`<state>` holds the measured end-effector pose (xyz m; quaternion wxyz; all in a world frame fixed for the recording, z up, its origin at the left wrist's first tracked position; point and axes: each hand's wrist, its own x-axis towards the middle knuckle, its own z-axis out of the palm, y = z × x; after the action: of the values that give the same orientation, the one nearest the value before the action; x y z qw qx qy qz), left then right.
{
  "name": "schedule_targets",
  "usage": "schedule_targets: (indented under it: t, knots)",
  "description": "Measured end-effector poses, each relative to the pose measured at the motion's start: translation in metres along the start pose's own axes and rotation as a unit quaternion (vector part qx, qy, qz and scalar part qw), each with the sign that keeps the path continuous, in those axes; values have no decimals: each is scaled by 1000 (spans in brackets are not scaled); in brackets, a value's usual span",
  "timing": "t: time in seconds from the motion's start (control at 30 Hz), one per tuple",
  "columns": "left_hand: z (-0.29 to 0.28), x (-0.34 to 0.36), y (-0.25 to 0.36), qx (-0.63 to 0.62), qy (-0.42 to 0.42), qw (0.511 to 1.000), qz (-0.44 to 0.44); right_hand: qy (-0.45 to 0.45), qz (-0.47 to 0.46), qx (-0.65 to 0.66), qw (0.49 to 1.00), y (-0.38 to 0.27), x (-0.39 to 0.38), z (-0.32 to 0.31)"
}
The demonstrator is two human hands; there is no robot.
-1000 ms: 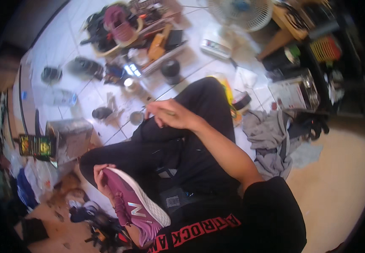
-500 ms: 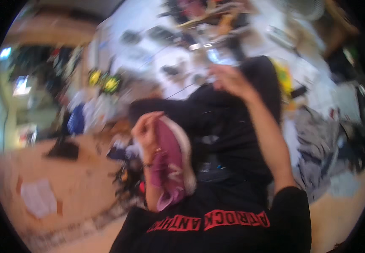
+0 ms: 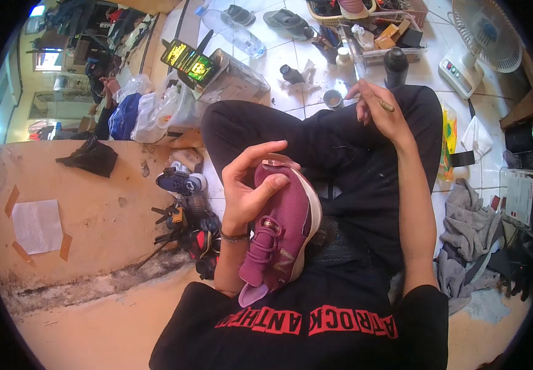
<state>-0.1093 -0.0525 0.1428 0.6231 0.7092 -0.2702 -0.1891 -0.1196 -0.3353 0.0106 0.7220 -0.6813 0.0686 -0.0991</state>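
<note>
My left hand (image 3: 243, 191) is closed around the toe end of a maroon sneaker (image 3: 286, 213) with a white sole. Its thumb presses on the upper, and the shoe's heel and tongue point down toward my black shirt. Over my right knee, my right hand (image 3: 382, 114) is closed on a thin stick-like tool with a brown handle (image 3: 388, 106); its far end is hidden by the fingers. Just beyond those fingertips stands a small round cup (image 3: 333, 98) on the tiles. A dark bottle (image 3: 396, 66) is upright behind the hand.
A lit phone (image 3: 190, 63) leans on a box at the left. Farther off lie a clear water bottle (image 3: 241, 40), a small dark bottle (image 3: 291, 74) and sandals (image 3: 286, 23). A fan (image 3: 463, 71) stands at right, above grey cloth (image 3: 470, 222). Shoes (image 3: 183, 182) crowd my left.
The view is sharper and has shifted. The sneaker has turned so its laces show, and my left thumb now lies on its toe. My right hand is still out by the cup.
</note>
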Motion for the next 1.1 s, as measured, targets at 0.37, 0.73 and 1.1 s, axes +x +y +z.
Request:
schedule_targets:
  t: [0.37, 0.73, 1.1]
  knots:
    - [-61, 6, -79, -72, 88, 992, -63, 194, -46, -299, 933, 20, 0, -18]
    - [-86, 45, -174, -65, 112, 986, -101, -61, 255, -558, 788, 76, 68, -5]
    - [-86, 46, -168, -145, 94, 979, -111, -384, 300, -479, 730, 139, 116, -6]
